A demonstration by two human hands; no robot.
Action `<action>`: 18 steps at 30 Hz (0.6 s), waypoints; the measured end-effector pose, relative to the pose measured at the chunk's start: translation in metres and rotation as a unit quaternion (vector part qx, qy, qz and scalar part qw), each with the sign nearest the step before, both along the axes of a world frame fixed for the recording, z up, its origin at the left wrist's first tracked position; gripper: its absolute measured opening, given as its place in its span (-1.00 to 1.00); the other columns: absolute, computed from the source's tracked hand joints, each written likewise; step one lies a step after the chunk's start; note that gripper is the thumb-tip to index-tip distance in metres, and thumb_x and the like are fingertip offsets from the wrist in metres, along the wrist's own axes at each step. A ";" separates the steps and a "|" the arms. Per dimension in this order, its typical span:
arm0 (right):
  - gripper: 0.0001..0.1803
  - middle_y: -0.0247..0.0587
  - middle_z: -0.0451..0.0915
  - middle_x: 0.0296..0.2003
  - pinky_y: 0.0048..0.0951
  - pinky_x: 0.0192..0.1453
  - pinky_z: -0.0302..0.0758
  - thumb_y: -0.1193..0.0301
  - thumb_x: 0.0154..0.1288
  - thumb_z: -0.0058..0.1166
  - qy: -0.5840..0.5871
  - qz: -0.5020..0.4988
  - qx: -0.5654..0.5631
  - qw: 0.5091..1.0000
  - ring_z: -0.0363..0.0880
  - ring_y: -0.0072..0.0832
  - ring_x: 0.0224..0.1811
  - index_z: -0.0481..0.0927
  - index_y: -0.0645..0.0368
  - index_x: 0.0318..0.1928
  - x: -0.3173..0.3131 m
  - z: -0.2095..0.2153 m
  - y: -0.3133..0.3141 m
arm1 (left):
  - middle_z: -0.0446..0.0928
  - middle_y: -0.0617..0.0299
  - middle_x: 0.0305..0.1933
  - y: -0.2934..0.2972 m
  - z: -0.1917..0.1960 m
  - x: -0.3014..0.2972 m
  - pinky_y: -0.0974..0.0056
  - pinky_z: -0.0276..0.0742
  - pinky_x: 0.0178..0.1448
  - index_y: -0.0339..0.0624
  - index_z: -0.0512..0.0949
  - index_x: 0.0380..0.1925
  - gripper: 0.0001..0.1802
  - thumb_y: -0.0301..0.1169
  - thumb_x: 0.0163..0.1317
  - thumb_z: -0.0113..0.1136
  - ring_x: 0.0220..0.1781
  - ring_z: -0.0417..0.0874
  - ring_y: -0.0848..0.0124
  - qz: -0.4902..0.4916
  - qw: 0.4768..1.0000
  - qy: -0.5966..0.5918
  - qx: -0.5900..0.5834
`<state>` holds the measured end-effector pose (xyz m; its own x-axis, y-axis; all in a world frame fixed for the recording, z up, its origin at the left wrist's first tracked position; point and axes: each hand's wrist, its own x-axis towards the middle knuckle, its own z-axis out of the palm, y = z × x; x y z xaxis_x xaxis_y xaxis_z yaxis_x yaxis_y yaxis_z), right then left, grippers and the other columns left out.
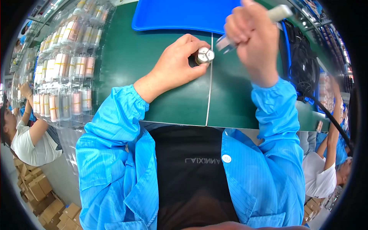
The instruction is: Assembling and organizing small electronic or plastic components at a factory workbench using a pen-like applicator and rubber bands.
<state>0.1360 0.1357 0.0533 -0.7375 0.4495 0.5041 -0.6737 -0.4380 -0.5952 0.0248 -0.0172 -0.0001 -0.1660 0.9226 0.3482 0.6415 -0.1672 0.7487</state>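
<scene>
Above the green table, my left hand is closed around a short cylindrical piece, its fingers and thumb on opposite sides. The piece's end faces up and is white, parted by dark lines into three segments; most of its side is hidden by the hand. To its right, my right hand is raised and gripping a pale-handled tool. Metal prongs of the tool come out below the fist, pointing down and left toward the piece but apart from it. Motion blurs this hand, so the tool's exact kind is unclear.
A blue tray sits at the table's far side. Clear plastic racks of pale cylinders with yellow bands stand on the left. Black equipment with a cable is on the right. People work at both sides; cardboard boxes lie lower left.
</scene>
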 end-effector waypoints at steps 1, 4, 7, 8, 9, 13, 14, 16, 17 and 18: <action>-0.56 -0.43 0.19 -0.72 -0.52 -0.63 0.12 0.30 0.52 0.03 0.217 0.171 -0.074 0.958 0.13 -0.62 -0.72 0.28 0.05 -0.57 -0.004 0.001 0.010 | 0.58 0.14 -0.02 0.001 0.000 0.000 0.25 0.61 0.11 -0.24 0.60 0.05 -0.56 -0.51 0.11 0.34 -0.01 0.65 0.28 -0.013 1.000 0.000 0.021; -0.54 -0.43 0.17 -0.73 -0.52 -0.64 0.11 0.28 0.51 0.04 0.202 0.167 -0.082 0.962 0.13 -0.62 -0.74 0.25 0.02 -0.58 -0.003 0.001 0.014 | 0.58 0.13 0.02 0.002 -0.006 -0.002 0.21 0.58 0.17 -0.25 0.55 0.12 -0.51 -0.54 0.12 0.26 0.03 0.64 0.24 -0.030 0.998 -0.028 0.039; -0.53 -0.43 0.17 -0.73 -0.50 -0.63 0.09 0.29 0.51 0.05 0.177 0.126 -0.035 0.975 0.13 -0.62 -0.74 0.24 0.02 -0.59 -0.001 -0.016 0.018 | 0.58 0.12 0.02 0.002 -0.004 0.003 0.19 0.57 0.17 -0.26 0.53 0.15 -0.50 -0.52 0.15 0.26 0.04 0.64 0.20 -0.017 0.997 -0.053 0.049; -0.53 -0.43 0.17 -0.73 -0.50 -0.63 0.09 0.30 0.51 0.05 0.002 -0.022 0.002 1.000 0.13 -0.61 -0.73 0.24 0.02 -0.59 0.008 -0.024 0.022 | 0.58 0.11 0.01 0.002 -0.002 0.006 0.18 0.57 0.15 -0.27 0.53 0.15 -0.51 -0.48 0.17 0.30 0.03 0.64 0.18 0.002 0.997 -0.050 0.061; -0.53 -0.42 0.18 -0.73 -0.50 -0.62 0.09 0.30 0.51 0.05 -0.173 -0.165 0.037 0.970 0.13 -0.61 -0.73 0.25 0.02 -0.59 0.013 -0.027 0.024 | 0.58 0.11 0.01 0.002 0.000 0.006 0.18 0.57 0.15 -0.27 0.53 0.15 -0.51 -0.48 0.17 0.30 0.03 0.64 0.18 0.002 0.997 -0.050 0.059; -0.57 -0.42 0.22 -0.71 -0.50 -0.61 0.12 0.38 0.49 0.07 -0.207 -0.181 0.060 0.960 0.15 -0.62 -0.72 0.30 0.05 -0.58 0.009 0.015 -0.026 | 0.58 0.07 -0.01 0.001 -0.004 0.001 0.18 0.57 0.09 -0.28 0.54 0.12 -0.49 -0.33 0.19 0.41 0.01 0.64 0.13 0.000 1.000 0.011 0.002; -0.57 -0.42 0.22 -0.71 -0.50 -0.61 0.12 0.38 0.49 0.07 -0.208 -0.182 0.059 0.959 0.15 -0.62 -0.72 0.30 0.05 -0.58 0.009 0.014 -0.027 | 0.58 0.05 -0.01 0.002 -0.005 0.001 0.17 0.57 0.07 -0.29 0.54 0.10 -0.47 -0.29 0.18 0.44 0.00 0.64 0.11 0.001 1.000 0.020 0.002; -0.59 -0.43 0.23 -0.70 -0.51 -0.61 0.13 0.40 0.49 0.06 -0.220 -0.167 0.070 0.959 0.17 -0.63 -0.71 0.33 0.07 -0.57 0.009 0.012 -0.028 | 0.58 0.05 -0.01 0.002 -0.006 0.000 0.17 0.57 0.07 -0.29 0.55 0.10 -0.48 -0.30 0.18 0.43 -0.01 0.64 0.10 -0.001 1.000 0.023 0.007; -0.59 -0.43 0.23 -0.70 -0.51 -0.61 0.13 0.40 0.49 0.06 -0.221 -0.166 0.069 0.959 0.17 -0.63 -0.71 0.33 0.07 -0.57 0.009 0.011 -0.028 | 0.57 0.04 -0.01 0.002 -0.006 0.000 0.16 0.57 0.07 -0.30 0.55 0.09 -0.49 -0.31 0.19 0.42 -0.01 0.64 0.09 -0.002 1.000 0.027 0.013; -0.60 -0.43 0.24 -0.70 -0.51 -0.61 0.13 0.41 0.49 0.06 -0.218 -0.164 0.077 0.959 0.18 -0.63 -0.71 0.33 0.07 -0.57 0.009 0.010 -0.027 | 0.57 0.04 -0.01 0.003 -0.007 0.000 0.16 0.57 0.07 -0.30 0.55 0.09 -0.49 -0.31 0.19 0.42 -0.01 0.64 0.09 -0.002 1.000 0.026 0.012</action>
